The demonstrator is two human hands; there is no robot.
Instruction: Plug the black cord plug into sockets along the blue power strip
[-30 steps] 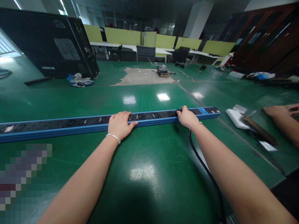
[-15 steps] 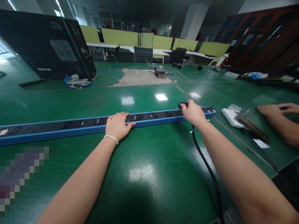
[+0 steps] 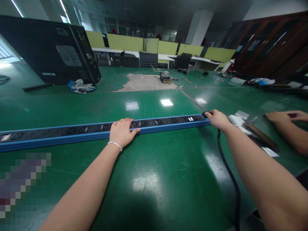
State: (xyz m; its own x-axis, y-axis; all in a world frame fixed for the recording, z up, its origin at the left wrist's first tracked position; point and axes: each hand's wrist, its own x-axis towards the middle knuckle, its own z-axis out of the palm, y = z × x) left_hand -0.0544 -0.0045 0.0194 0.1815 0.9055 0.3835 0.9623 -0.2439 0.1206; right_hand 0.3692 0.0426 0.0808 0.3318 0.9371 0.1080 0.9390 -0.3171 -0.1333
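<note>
A long power strip (image 3: 166,123) with a blue casing and a black row of sockets lies across the green surface. My left hand (image 3: 122,131) is closed over its middle, fingers across the top and thumb along the near side. At the strip's right end, my right hand (image 3: 218,120) grips a black plug (image 3: 205,114), only part of which shows past the fingers. From under that hand a thick black cable (image 3: 228,168) hangs down toward the lower right. Whether the plug touches the strip is hard to see.
Beyond the strip stand a black cabinet-like case (image 3: 48,51) and white-and-blue gloves (image 3: 81,86). Another person's hands (image 3: 286,118) rest at the right, near a white object (image 3: 240,123) and a brown-handled tool (image 3: 261,136). A small device (image 3: 165,76) sits on a bare patch farther back.
My right hand has moved right along the strip with the plug and cable, from above a socket to the strip's right end. My left hand has stayed on the strip.
</note>
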